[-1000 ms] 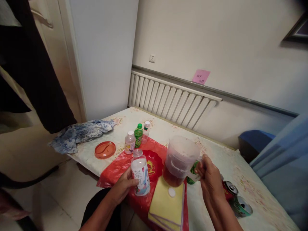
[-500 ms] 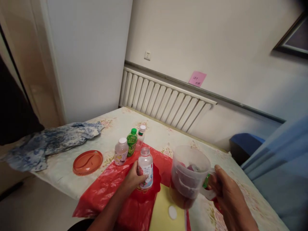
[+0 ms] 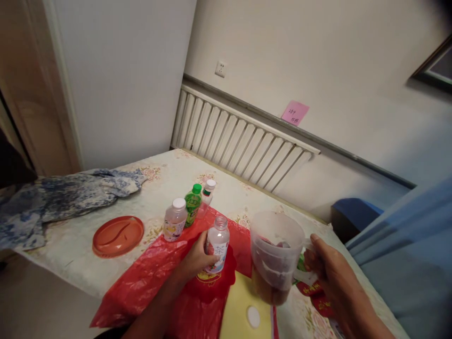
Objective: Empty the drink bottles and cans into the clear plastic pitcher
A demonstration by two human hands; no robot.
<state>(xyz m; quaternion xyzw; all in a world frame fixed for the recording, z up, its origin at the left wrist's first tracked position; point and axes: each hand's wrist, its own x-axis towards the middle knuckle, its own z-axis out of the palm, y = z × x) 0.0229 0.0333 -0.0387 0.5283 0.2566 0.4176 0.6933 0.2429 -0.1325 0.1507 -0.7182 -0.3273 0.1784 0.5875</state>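
Note:
My left hand (image 3: pixel 199 256) is wrapped round a clear, uncapped bottle (image 3: pixel 217 247) with a white printed label, held over a red scalloped plate (image 3: pixel 224 278). On the right, my right hand (image 3: pixel 326 266) grips the handle of a translucent plastic jug (image 3: pixel 275 263). Dark brown liquid fills the jug's lower part. The jug is apart from the bottle, over a yellow booklet (image 3: pixel 235 306). A white cap (image 3: pixel 253 316) lies on that booklet.
Behind the bottle stand a white-capped bottle (image 3: pixel 175 220), a green bottle (image 3: pixel 192 207) and a clear one (image 3: pixel 208 195). Red plastic sheeting (image 3: pixel 137 282) covers part of the flowered tablecloth. An orange lid (image 3: pixel 118 235) and blue-patterned cloth (image 3: pixel 81 193) lie left; a radiator (image 3: pixel 233 141) runs along the wall.
The view has shifted slightly. The bottle in my left hand has tipped a little to the right. Both hands keep their hold, and the jug remains beside the bottle.

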